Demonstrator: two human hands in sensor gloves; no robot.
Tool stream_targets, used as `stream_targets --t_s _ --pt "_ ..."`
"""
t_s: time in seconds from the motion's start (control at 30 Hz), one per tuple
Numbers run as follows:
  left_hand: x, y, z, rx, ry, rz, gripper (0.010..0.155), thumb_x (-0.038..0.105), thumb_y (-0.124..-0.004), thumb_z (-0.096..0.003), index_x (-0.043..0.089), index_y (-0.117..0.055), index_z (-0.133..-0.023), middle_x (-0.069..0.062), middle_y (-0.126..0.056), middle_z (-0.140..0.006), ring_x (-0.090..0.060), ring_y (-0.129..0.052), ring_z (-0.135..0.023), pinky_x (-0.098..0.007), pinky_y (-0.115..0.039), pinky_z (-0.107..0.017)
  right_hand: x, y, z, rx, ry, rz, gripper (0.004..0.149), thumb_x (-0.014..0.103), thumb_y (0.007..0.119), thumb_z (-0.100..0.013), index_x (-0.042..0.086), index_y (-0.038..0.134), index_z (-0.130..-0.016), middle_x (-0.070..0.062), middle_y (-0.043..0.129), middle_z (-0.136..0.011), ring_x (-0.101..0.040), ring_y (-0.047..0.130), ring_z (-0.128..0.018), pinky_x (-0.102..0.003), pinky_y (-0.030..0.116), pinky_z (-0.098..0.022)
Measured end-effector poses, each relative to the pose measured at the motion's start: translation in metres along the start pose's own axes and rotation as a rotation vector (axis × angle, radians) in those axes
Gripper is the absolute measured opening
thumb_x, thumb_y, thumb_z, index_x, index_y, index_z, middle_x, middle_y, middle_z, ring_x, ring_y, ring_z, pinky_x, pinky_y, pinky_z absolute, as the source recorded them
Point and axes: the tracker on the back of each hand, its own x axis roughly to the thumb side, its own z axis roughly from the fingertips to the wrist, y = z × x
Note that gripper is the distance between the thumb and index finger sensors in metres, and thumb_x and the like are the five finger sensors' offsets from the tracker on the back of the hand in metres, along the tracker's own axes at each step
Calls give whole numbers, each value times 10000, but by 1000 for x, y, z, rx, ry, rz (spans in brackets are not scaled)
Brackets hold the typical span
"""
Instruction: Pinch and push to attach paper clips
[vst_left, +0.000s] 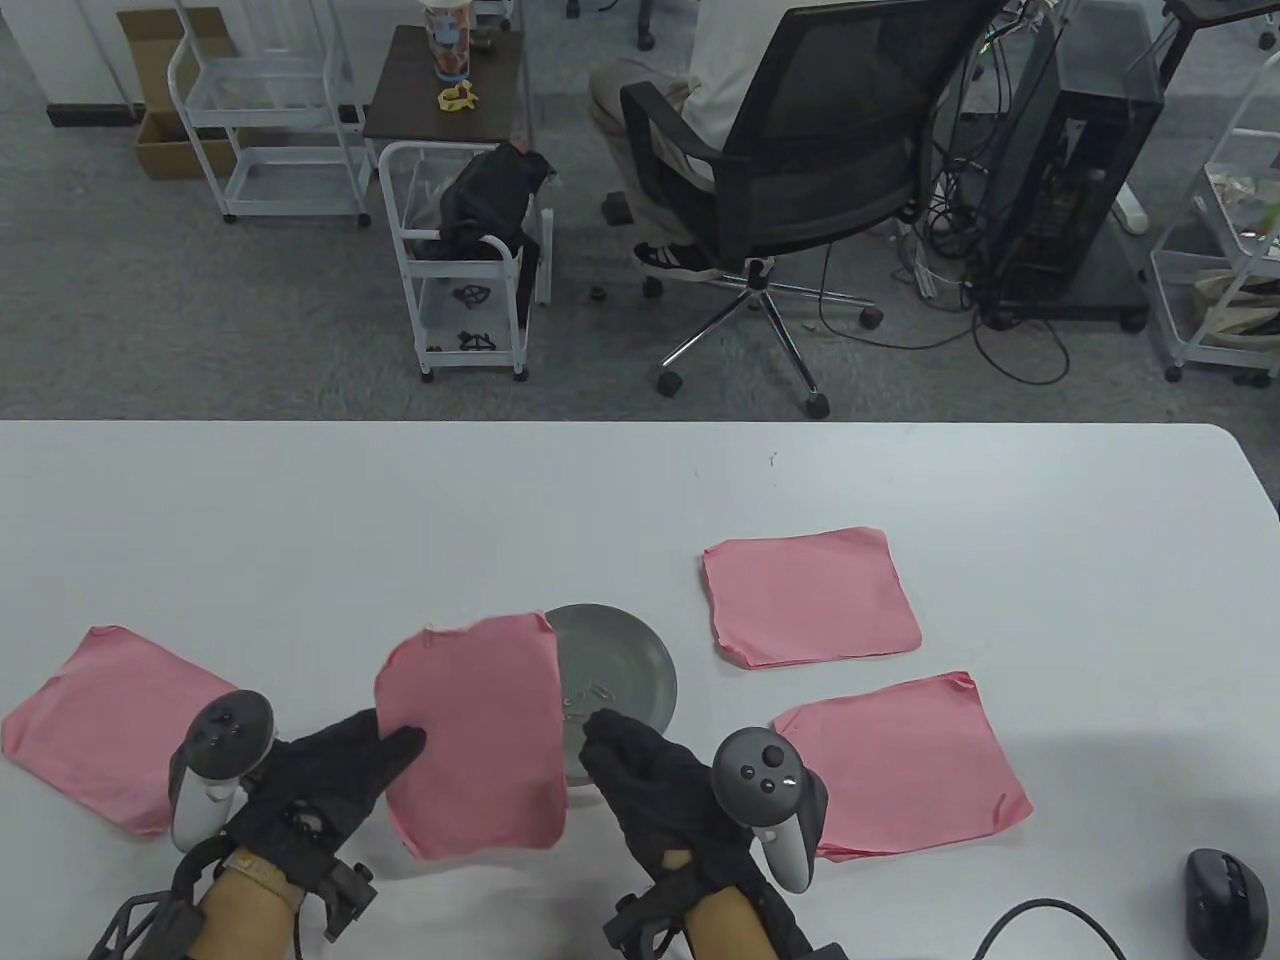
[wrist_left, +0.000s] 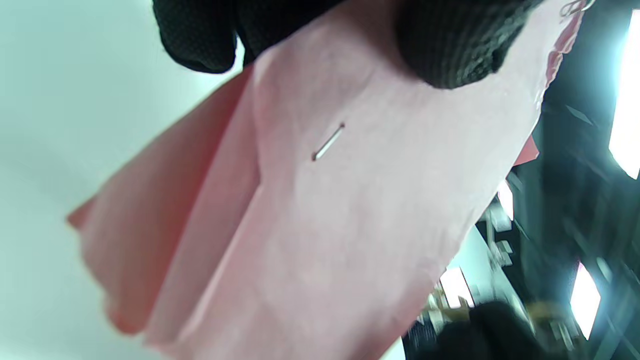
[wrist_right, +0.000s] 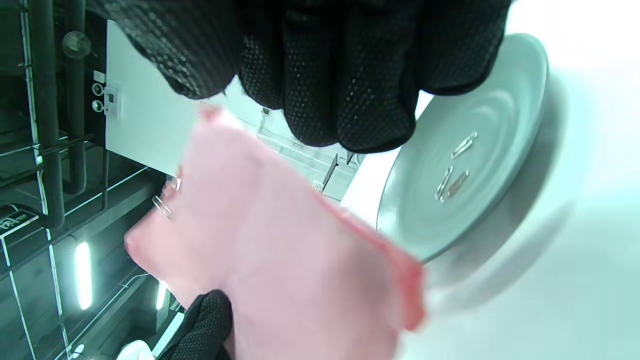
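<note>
White table carried pink stacks; left hand pinched one clipped stack, right hand curled empty toward the plate at its twelve o'clock, clips remaining.

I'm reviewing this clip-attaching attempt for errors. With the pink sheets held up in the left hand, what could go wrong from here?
1. The left hand pinches the lifted pink stack at one edge only; its layers fan apart in the left wrist view, so they may misalign before clipping.
2. A clip sits at the stack's far corner; jostling might loosen it.
3. The right hand hovers by the grey plate holding spare clips; the raised stack hides part of the plate, so a reach may fumble.
</note>
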Motion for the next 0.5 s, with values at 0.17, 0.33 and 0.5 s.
stream_targets --t_s 0.17,0.33,0.5 --pt "-19 42 6 136 307 -182 459 457 -852 -446 213 -928 -828 -2 -1056 -622 -198 -1073 -528 -471 -799 -602 0 -5 1 -22 0 -20 516 424 738 -517 144 660 -943 -96 813 -879 -355 879 -733 -559 666 -625" --pt "-13 36 -2 242 395 -552 471 468 -855 -441 229 -910 -844 9 -1035 -659 -187 -1050 -560 -477 -772 -624 -1 -4 0 -17 -1 -1 521 422 739 -516 142 656 -947 -101 808 -886 -362 873 -740 -562 660 -628" --pt "-15 11 -18 274 422 -851 576 498 -870 -425 252 -782 -938 22 -928 -706 -185 -932 -582 -543 -615 -729 0 -6 0 -20 7 -1 514 401 743 -517 139 653 -950 -107 805 -889 -366 873 -738 -566 660 -626"
